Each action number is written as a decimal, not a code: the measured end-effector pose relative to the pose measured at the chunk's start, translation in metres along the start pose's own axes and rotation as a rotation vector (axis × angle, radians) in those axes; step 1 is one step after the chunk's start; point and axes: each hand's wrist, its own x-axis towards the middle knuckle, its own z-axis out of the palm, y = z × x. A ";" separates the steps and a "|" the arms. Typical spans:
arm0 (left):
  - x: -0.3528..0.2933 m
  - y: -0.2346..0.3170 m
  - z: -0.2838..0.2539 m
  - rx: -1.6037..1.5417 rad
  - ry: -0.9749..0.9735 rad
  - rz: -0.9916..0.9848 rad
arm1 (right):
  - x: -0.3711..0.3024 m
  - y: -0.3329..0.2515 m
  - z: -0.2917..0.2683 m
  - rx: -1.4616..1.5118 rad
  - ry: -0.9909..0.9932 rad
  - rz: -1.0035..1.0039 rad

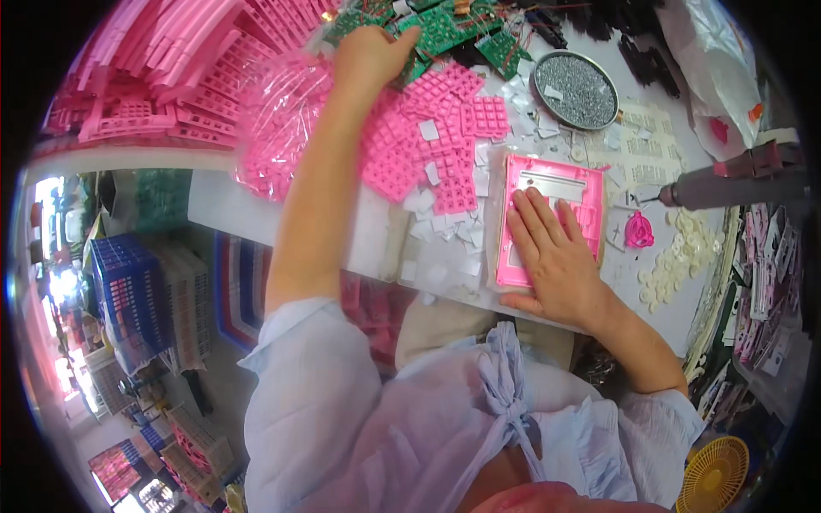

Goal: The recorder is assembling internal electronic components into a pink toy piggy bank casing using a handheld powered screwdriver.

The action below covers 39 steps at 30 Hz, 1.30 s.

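My right hand [558,267] lies flat on a pink plastic casing [511,256], its fingers stretched over the open inside. A silvery strip [552,185] shows in the upper part of that casing. Far forward, my left hand [372,56] reaches to a pile of green circuit boards [440,30]. Its thumb points right; the other fingers are hidden, so I cannot see whether they hold a board. Beneath and beside the left forearm lie pink rubber keypads [419,141] and a clear bag of pink pieces [278,120].
Pink casing parts [162,51] are stacked at the far left. A round dish of small screws [575,90] stands beyond the casing. An electric screwdriver [735,181] points in from the right, near a pink coil [638,230] and cream-coloured discs [676,261]. White paper-like squares [449,227] lie scattered.
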 end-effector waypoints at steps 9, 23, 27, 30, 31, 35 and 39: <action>0.033 0.047 0.033 -0.010 0.195 -0.142 | -0.003 0.003 0.005 -0.022 0.049 0.003; -0.151 0.051 -0.002 -0.665 0.662 0.698 | -0.003 0.039 -0.022 1.285 0.523 -0.101; -0.188 0.074 -0.026 -0.320 0.505 1.005 | 0.042 -0.002 -0.037 1.762 0.515 0.048; -0.211 0.072 -0.028 -0.437 0.408 0.870 | 0.044 0.002 -0.029 1.787 0.478 0.040; -0.218 0.071 -0.028 -0.577 0.382 0.754 | 0.037 0.006 -0.032 1.782 0.467 0.070; -0.237 0.061 -0.019 -1.227 -0.061 0.230 | 0.029 0.007 -0.038 1.531 0.432 0.083; -0.238 0.050 -0.022 -1.349 -0.404 -0.043 | 0.030 0.005 -0.036 1.598 0.430 0.050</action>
